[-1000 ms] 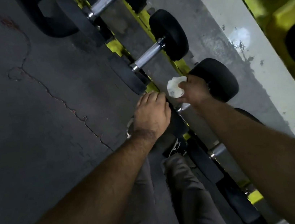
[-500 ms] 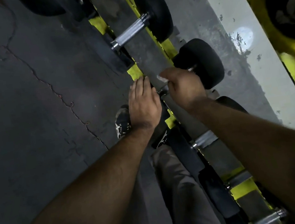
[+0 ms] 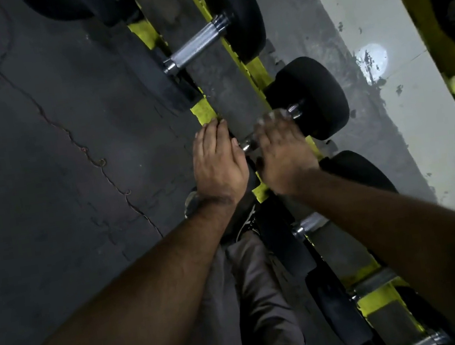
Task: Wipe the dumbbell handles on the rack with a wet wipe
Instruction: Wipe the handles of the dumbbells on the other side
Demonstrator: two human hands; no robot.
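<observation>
A black dumbbell lies across the yellow rack. My right hand is wrapped round its chrome handle, with a sliver of the white wet wipe showing at the fingertips. Only the handle's ends stick out from under that hand. My left hand rests flat, fingers straight, on the dumbbell's near black head, which it mostly hides.
Another dumbbell with a bare knurled handle sits further along the rack, and others lie nearer me. My trouser legs and shoe stand against the rack's front. Cracked dark floor spreads left; a pale wall runs right.
The wipe was raised in my right hand beside the dumbbell; that hand has come down and wrapped round the handle. The left hand stays on the near head. The view shifted along the rack.
</observation>
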